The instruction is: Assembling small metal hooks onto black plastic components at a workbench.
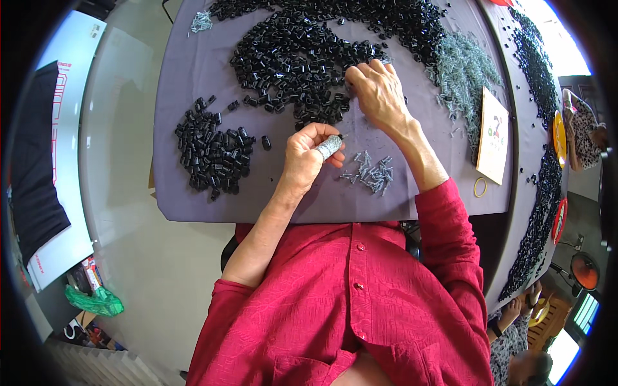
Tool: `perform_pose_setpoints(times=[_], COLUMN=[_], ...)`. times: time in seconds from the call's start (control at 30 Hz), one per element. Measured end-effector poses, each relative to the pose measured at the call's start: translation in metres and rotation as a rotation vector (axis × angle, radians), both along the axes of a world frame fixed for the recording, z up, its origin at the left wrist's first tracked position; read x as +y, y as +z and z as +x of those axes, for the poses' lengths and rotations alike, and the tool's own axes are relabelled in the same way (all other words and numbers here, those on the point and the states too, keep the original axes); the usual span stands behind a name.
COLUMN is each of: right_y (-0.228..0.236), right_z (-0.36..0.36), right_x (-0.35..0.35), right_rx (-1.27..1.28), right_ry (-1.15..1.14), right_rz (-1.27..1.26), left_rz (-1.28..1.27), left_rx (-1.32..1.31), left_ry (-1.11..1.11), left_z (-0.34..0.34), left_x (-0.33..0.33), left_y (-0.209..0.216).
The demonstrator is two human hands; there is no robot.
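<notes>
My left hand (304, 154) is closed above the table's near part. A silvery-grey cylinder (329, 147) shows where its thumb lies; whether it is a wrapping on the thumb or a held thing, I cannot tell. At its end a small black piece (342, 136) is pinched. My right hand (378, 95) reaches to the edge of a large pile of short black tubular parts (283, 64), its fingers curled down and the tips hidden. Below and between the hands lie loose small silvery screws (372, 174). A smaller heap of black tubular parts (212, 151) sits to the left.
A wide heap of silvery screws (465, 67) and an upright-turned card (492, 136) lie at the right, with a yellow rubber band (480, 187) nearby. A second table (515, 260) carries more black parts. Another person's hand (510, 311) is at its near end.
</notes>
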State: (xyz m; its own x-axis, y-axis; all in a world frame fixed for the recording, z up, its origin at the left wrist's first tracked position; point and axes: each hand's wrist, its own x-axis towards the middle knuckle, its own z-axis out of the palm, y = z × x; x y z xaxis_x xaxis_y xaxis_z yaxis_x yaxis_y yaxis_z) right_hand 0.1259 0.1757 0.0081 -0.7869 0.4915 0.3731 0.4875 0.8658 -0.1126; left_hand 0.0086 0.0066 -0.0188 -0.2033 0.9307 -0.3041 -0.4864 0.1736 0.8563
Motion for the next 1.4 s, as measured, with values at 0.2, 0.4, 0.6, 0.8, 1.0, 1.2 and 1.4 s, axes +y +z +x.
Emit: perform_pose_setpoints(times=[0.2,0.4,0.6,0.8,1.0,1.2,1.4], right_y=[0.016,0.008,0.008,0.012,0.017,0.018,0.003], right_z=[0.018,0.039,0.045,0.046,0.044,0.038,0.033], right_x=[-0.028,-0.066,-0.088,-0.087,-0.085,-0.086,-0.091], right_rx=[0.328,0.59,0.568,0.445,0.395,0.355,0.393], right_ry=[-0.022,-0.055,-0.129,-0.114,-0.036,-0.009,-0.136], right_rz=[-0.185,-0.986,-1.017,-0.956,-0.896,-0.931,-0.955], left_rz=[0.019,-0.003,-0.007,-0.011,-0.027,-0.022,-0.017], left_rx=[-0.002,0.033,0.075,0.097,0.123,0.168,0.195], left_ry=[0.011,0.011,-0.005,-0.014,-0.039,-0.06,-0.012], left_z=[0.001,0.002,0.004,0.003,0.003,0.005,0.009], left_x=[-0.001,-0.001,-0.001,-0.001,0.0,0.001,0.002], left_y=[-0.001,0.0,0.001,0.002,0.006,0.009,0.003])
